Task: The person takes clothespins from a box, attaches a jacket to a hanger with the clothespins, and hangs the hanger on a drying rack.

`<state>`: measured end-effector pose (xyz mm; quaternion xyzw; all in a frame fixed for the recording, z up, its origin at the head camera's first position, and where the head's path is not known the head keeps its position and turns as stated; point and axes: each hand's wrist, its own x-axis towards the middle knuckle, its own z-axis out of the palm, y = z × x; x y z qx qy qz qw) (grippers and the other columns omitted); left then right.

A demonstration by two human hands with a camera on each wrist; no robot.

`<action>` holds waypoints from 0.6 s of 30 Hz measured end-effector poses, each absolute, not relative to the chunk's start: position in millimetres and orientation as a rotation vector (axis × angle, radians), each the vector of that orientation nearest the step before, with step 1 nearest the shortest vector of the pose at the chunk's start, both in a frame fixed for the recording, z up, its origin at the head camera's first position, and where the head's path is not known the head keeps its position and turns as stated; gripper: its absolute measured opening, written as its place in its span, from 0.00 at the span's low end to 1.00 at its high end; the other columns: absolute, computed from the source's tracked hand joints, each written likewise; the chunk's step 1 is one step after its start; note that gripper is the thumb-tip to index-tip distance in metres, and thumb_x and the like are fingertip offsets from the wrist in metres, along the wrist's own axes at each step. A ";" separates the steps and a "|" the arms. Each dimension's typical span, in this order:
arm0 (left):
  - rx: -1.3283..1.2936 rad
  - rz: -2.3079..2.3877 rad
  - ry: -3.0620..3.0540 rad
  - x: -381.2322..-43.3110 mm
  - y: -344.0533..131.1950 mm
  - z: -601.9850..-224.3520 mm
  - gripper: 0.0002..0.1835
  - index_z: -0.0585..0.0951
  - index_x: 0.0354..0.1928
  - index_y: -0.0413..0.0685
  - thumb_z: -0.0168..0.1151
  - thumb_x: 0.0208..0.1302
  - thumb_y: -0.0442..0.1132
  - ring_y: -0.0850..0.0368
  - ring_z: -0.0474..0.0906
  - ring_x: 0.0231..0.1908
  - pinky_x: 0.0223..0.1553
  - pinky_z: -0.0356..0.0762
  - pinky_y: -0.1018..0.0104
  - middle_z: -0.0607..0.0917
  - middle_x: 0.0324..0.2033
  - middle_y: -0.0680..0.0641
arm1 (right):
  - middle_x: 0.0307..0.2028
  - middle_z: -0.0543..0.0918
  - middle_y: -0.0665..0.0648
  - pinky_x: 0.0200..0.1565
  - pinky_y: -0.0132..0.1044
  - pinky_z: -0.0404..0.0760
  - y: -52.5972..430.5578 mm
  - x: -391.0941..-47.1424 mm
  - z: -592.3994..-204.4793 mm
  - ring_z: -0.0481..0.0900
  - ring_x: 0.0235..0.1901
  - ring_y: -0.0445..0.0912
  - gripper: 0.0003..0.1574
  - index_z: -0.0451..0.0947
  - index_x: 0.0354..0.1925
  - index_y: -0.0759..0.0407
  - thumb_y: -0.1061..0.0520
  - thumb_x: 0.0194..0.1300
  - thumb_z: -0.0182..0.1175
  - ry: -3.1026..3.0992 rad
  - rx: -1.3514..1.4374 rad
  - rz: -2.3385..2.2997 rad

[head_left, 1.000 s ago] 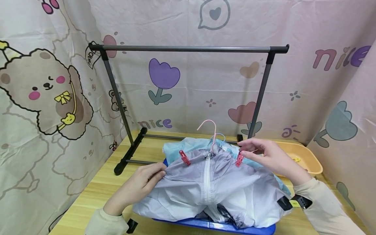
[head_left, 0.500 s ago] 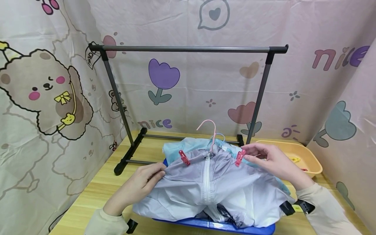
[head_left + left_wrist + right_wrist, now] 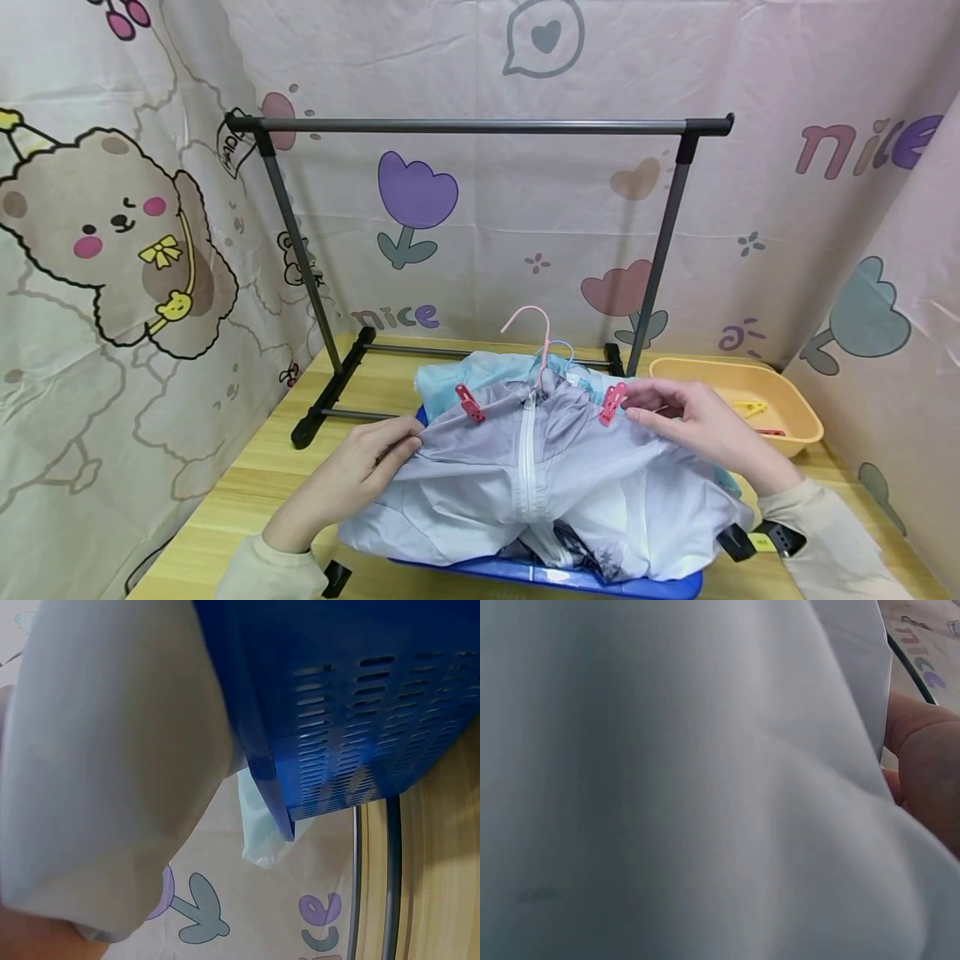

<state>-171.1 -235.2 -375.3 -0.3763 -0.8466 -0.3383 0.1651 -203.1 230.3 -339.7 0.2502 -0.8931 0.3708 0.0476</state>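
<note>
A pale grey-lilac zip jacket (image 3: 480, 467) lies over a blue basket (image 3: 630, 585), on a hanger with a pink hook (image 3: 548, 333). Red clothespins sit at its shoulders, one on the left (image 3: 470, 403) and one on the right (image 3: 612, 403). My left hand (image 3: 352, 471) pinches the jacket's left shoulder edge between thumb and fingers. Beside the right clothespin is my right hand (image 3: 705, 421), its fingers loosely bent, thumb and forefinger apart at the shoulder. Jacket cloth (image 3: 705, 780) fills most of the right wrist view; the left shows the slotted basket side (image 3: 352, 727).
A light blue garment (image 3: 450, 371) lies behind the jacket, with a blue hanger hook. Behind them a dark metal rack (image 3: 480, 126) spans the wooden table (image 3: 247, 475). At the right back, a yellow-orange tray (image 3: 806, 417) holds yellow and red clothespins.
My right hand has come off the right clothespin and shifted right and slightly down along the jacket's shoulder. The left hand and jacket stay almost where they were.
</note>
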 end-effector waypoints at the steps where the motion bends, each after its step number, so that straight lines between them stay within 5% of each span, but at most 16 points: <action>1: -1.071 -0.966 -2.413 -171.1 -235.1 -375.4 0.13 0.81 0.45 0.61 0.57 0.80 0.29 0.70 0.75 0.35 0.35 0.76 0.72 0.82 0.36 0.60 | 0.45 0.92 0.48 0.42 0.30 0.85 230.8 -202.9 -340.5 0.86 0.42 0.32 0.19 0.85 0.61 0.57 0.54 0.76 0.68 -2.725 0.764 1.133; 18: -1.072 -0.959 -2.395 -174.1 -235.0 -377.5 0.14 0.81 0.46 0.60 0.56 0.79 0.28 0.70 0.75 0.35 0.35 0.77 0.71 0.83 0.36 0.60 | 0.36 0.87 0.43 0.41 0.30 0.80 232.4 -201.3 -352.5 0.80 0.38 0.34 0.04 0.88 0.46 0.46 0.51 0.76 0.68 -2.815 0.803 1.139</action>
